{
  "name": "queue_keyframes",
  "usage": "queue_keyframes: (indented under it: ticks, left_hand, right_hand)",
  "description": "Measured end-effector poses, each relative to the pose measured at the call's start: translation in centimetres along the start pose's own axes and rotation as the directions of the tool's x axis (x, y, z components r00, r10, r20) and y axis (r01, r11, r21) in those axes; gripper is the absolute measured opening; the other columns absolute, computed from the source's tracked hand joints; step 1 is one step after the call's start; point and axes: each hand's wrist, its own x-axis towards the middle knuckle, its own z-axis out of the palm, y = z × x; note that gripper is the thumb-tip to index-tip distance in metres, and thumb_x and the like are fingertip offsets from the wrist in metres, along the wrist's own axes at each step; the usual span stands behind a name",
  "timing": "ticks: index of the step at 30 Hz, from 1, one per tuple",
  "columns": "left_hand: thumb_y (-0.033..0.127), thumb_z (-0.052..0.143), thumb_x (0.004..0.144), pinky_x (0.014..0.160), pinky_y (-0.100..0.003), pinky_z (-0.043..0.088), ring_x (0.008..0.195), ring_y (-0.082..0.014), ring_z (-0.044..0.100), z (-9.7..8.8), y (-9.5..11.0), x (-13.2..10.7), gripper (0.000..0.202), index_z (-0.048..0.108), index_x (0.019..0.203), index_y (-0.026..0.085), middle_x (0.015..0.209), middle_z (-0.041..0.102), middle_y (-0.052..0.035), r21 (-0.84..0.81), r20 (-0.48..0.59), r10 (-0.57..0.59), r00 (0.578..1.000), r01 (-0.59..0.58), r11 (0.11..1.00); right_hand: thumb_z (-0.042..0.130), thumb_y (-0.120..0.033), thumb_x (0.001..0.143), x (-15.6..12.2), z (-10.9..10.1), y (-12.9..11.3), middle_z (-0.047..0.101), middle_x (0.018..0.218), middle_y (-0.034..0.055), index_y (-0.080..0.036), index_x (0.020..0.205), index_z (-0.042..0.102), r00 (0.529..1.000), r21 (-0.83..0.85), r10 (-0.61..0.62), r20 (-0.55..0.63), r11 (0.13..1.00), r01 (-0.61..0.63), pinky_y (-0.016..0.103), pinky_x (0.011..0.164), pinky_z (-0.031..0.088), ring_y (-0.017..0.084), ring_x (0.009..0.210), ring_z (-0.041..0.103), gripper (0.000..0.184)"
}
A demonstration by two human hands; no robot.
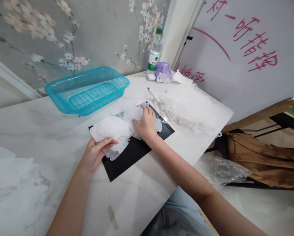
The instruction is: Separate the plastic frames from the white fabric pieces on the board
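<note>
Head view: the left hand (98, 154) curls half shut and holds soft white pieces (112, 127) over a flat black sheet (129, 157), while the open right hand (145, 123) pats them.

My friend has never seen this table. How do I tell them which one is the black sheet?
Find the white marble table. Below the blue plastic basket lies a flat black sheet, set at a slant, with white pieces piled on it under the person's left hand and right hand. It is the only big dark thing on the table.

Grey wallpaper (34, 36) with pale blossom branches, white panel (245, 85) with red Chinese characters, white marble-patterned table (139, 200), tan cloth (265, 160), pale floor (267, 209)
</note>
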Motion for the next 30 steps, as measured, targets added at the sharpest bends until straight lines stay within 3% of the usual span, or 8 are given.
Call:
queue_keyframes:
  ticks: [5,11,17,18,20,24,27,30]
  left_hand:
    - [0.019,0.086,0.048,0.056,-0.014,0.054,0.059,-0.0128,0.067,0.1,0.1,-0.1,0.032,0.070,0.076,0.014,0.070,0.071,-0.0007,-0.019,0.010,0.006,1.000,-0.006,1.000]
    - [0.031,0.075,0.072,0.053,-0.019,0.058,0.053,-0.0141,0.066,0.1,0.4,0.3,0.023,0.071,0.087,0.014,0.076,0.074,-0.0017,-0.068,-0.051,-0.034,0.998,0.031,0.997]
    - [0.019,0.055,0.090,0.060,-0.014,0.058,0.068,-0.0119,0.070,0.6,1.4,0.5,0.018,0.067,0.102,0.018,0.093,0.076,-0.0012,-0.096,-0.103,-0.105,0.989,0.095,0.991]
    - [0.018,0.054,0.090,0.060,-0.013,0.058,0.069,-0.0117,0.070,0.6,1.6,0.4,0.018,0.067,0.103,0.018,0.093,0.076,-0.0014,-0.096,-0.110,-0.113,0.988,0.102,0.990]
    - [0.017,0.054,0.090,0.060,-0.013,0.058,0.067,-0.0116,0.070,0.8,1.8,0.4,0.017,0.067,0.102,0.018,0.091,0.076,-0.0006,-0.090,-0.130,-0.125,0.984,0.114,0.989]
    - [0.015,0.056,0.087,0.061,-0.012,0.058,0.067,-0.0118,0.071,1.2,2.0,0.3,0.017,0.069,0.098,0.020,0.093,0.076,0.0003,-0.085,-0.141,-0.115,0.983,0.104,0.991]
    - [0.014,0.059,0.084,0.063,-0.012,0.058,0.067,-0.0122,0.071,1.3,2.1,0.2,0.018,0.070,0.095,0.021,0.095,0.076,-0.0001,-0.062,-0.102,-0.097,0.990,0.091,0.994]
    - [0.013,0.061,0.082,0.063,-0.010,0.058,0.070,-0.0119,0.071,1.3,2.1,0.2,0.018,0.070,0.096,0.022,0.092,0.076,0.0007,-0.060,-0.072,-0.094,0.993,0.090,0.994]
  right_hand:
    - [0.055,-0.038,0.088,-0.9,-0.2,-1.3,0.065,0.115,0.0112,-0.019,0.097,0.061,0.925,0.300,-0.363,0.114,0.900,0.316,0.038,0.103,0.039,0.020,0.115,0.056,0.021]
    - [0.050,-0.038,0.090,-1.2,-0.1,-2.3,0.054,0.068,-0.0029,-0.020,0.080,0.052,0.809,0.438,-0.449,0.379,0.857,0.270,0.023,0.064,0.045,0.010,0.061,0.051,0.021]
    - [0.048,-0.044,0.091,3.4,-4.0,0.5,0.048,0.065,-0.0047,-0.020,0.105,0.049,0.995,0.501,-0.003,-0.102,0.864,0.054,0.022,0.054,0.042,0.010,0.053,0.047,0.029]
    - [0.048,-0.041,0.091,4.3,-5.3,1.8,0.049,0.071,-0.0037,-0.020,0.115,0.044,0.950,0.514,0.192,-0.247,0.857,-0.039,0.023,0.054,0.043,0.011,0.056,0.049,0.033]
    - [0.046,-0.034,0.092,5.9,-7.6,4.5,0.052,0.082,-0.0002,-0.017,0.128,0.029,0.681,0.546,0.579,-0.449,0.781,-0.304,0.024,0.060,0.047,0.012,0.065,0.055,0.044]
    - [0.036,-0.022,0.092,6.8,-9.6,7.5,0.049,0.109,0.0164,-0.005,0.138,0.008,0.503,0.537,0.682,-0.531,0.730,-0.423,0.034,0.079,0.049,0.020,0.089,0.058,0.056]
    - [0.038,-0.029,0.093,6.1,-7.9,6.0,0.049,0.114,0.0170,-0.008,0.137,0.021,0.621,0.430,0.561,-0.548,0.825,-0.366,0.033,0.085,0.047,0.020,0.093,0.058,0.051]
    - [0.065,-0.043,0.080,4.6,-4.8,3.1,0.060,0.100,0.0073,-0.018,0.116,0.051,0.922,0.254,0.254,-0.291,0.950,-0.181,0.032,0.083,0.049,0.020,0.089,0.060,0.046]
